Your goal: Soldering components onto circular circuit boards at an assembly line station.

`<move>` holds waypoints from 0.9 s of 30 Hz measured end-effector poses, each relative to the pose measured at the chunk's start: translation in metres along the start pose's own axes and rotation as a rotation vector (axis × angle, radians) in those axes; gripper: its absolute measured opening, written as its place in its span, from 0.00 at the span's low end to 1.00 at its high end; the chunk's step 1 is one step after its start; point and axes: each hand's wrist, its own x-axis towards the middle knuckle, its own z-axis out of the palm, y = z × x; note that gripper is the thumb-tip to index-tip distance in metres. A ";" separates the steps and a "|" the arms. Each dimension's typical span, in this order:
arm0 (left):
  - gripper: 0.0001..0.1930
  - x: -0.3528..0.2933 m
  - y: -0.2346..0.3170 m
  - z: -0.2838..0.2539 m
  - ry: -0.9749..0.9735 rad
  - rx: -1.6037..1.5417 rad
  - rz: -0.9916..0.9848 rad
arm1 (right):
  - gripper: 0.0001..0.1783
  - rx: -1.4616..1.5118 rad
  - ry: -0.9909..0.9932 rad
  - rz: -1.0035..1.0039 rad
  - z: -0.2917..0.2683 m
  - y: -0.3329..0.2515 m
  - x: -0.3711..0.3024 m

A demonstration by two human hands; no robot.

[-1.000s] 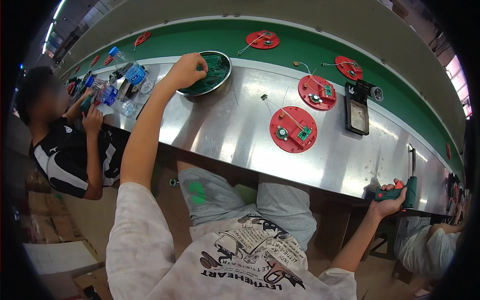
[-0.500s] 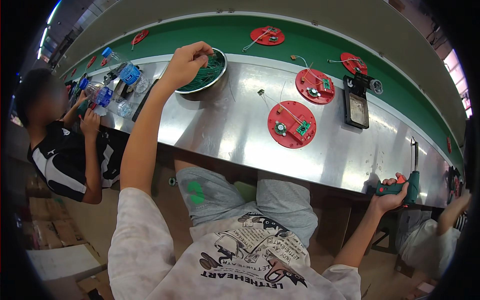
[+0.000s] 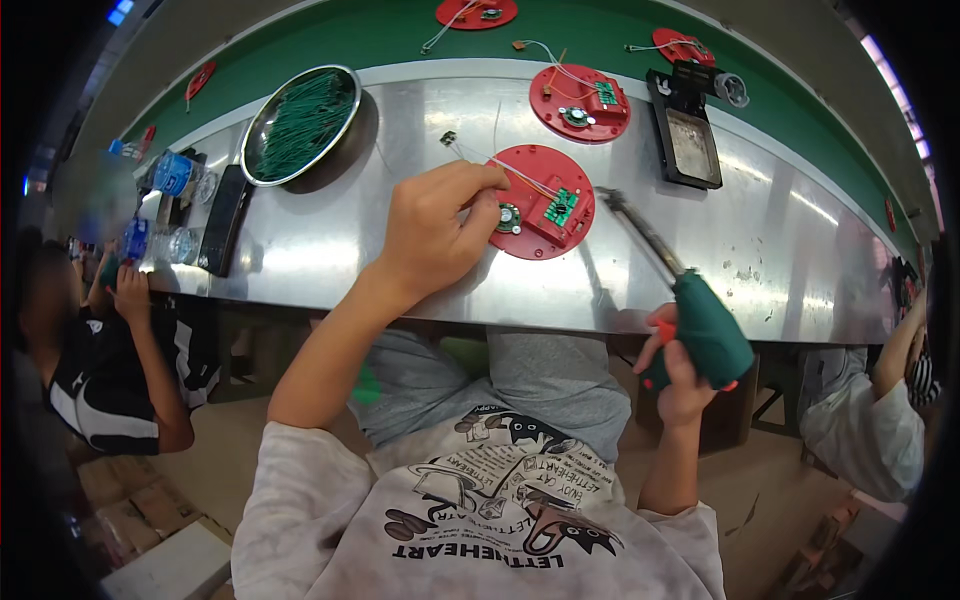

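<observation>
My left hand (image 3: 435, 230) is closed in a pinch at the left edge of a round red plastic disc (image 3: 538, 240). Whatever lies between thumb and forefinger is too small or hidden to make out. On the disc sit a small green circuit board (image 3: 562, 206), a round part (image 3: 508, 217) and thin white wires leading up and left to a small connector (image 3: 448, 138). A green soldering gun (image 3: 712, 325) with a red trigger is gripped in my right hand (image 3: 680, 385). Its long metal barrel slants up left, the tip just right of the disc.
A metal bowl (image 3: 357, 98) full of green wire pieces stands left on the steel bench (image 3: 420, 120). Behind are another red disc (image 3: 550, 100) and a black stand with a tray (image 3: 690, 150). Plastic bottles (image 3: 172, 172) stand far left, near a co-worker (image 3: 110, 400).
My left hand has moved right from the bowl to the red disc. The soldering gun in my right hand has swung left and in, its tip now beside the disc. The view has shifted.
</observation>
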 end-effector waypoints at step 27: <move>0.04 0.005 -0.019 0.023 -0.191 -0.068 0.016 | 0.24 -0.005 -0.114 0.161 -0.002 -0.007 0.011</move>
